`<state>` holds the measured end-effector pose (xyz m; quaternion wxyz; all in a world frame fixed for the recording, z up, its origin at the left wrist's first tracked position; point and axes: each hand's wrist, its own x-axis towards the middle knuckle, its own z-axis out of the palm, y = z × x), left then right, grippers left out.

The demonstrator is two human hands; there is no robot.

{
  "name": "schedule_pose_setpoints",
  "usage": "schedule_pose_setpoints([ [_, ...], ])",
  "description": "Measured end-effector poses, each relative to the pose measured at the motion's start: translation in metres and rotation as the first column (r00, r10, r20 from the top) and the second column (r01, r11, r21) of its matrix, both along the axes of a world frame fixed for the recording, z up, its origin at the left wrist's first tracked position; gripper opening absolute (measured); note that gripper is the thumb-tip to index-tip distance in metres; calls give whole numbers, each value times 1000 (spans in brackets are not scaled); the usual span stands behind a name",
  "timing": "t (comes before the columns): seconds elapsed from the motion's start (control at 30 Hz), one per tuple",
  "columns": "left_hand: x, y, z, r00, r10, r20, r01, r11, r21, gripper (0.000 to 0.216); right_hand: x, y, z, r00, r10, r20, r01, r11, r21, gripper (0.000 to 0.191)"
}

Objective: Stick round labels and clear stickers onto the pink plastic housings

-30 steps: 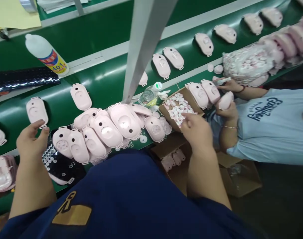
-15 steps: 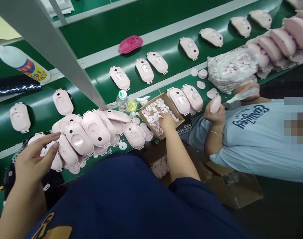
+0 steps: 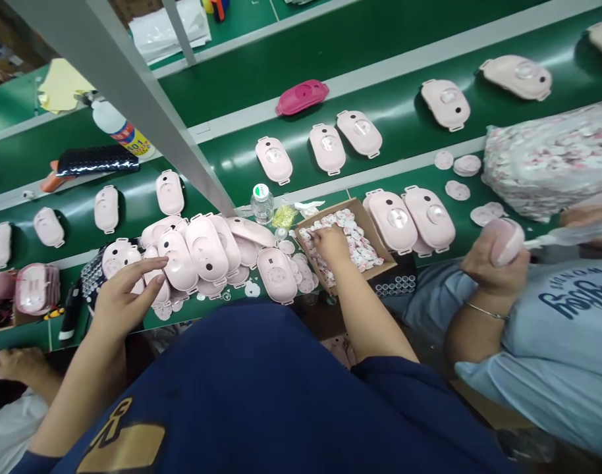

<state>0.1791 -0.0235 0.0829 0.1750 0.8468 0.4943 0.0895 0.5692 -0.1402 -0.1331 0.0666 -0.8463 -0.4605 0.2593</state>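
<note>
My left hand (image 3: 126,299) is held over the left side of a pile of pale pink oval plastic shells (image 3: 205,247). Its fingers are stretched out and apart from the thumb, with nothing in them. My right hand (image 3: 333,245) is inside a cardboard box (image 3: 383,268) of small white-and-pink printed pieces (image 3: 357,230). The fingers there are bent inward, and whatever is between them is hidden. Between the hands, a single pink shell (image 3: 277,273) with a round recess lies flat near the table's edge, beside thin round pink discs (image 3: 305,273).
Pink shells (image 3: 274,160) and a magenta one (image 3: 301,97) rest along the green conveyor. A clear jar (image 3: 262,204) stands behind the box. A metal post (image 3: 147,99) slants across the left. At right, a co-worker's hand (image 3: 493,263) grips a pink part; another person's hand (image 3: 19,363) is at lower left.
My view has shifted left, so the scene appears farther right. My right hand has moved toward the left part of the box; my left hand stays open by the shells.
</note>
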Motion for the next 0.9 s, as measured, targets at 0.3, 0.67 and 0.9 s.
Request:
schedule_pose_setpoints([
  [0.3, -8, -2, -4, 998, 27, -52, -30, 998, -52, 34, 3, -26, 27, 998, -55, 0, 55, 998, 14, 56],
  [0.67, 5, -17, -20, 995, -96, 34, 101, 982, -160, 34, -119, -78, 30, 960, -46, -278, 0, 986, -164, 52],
  [0.9, 7, -8, -22, 984, -153, 88, 161, 982, -96, 31, -132, -85, -17, 905, -244, -349, 253, 967, -22, 63],
])
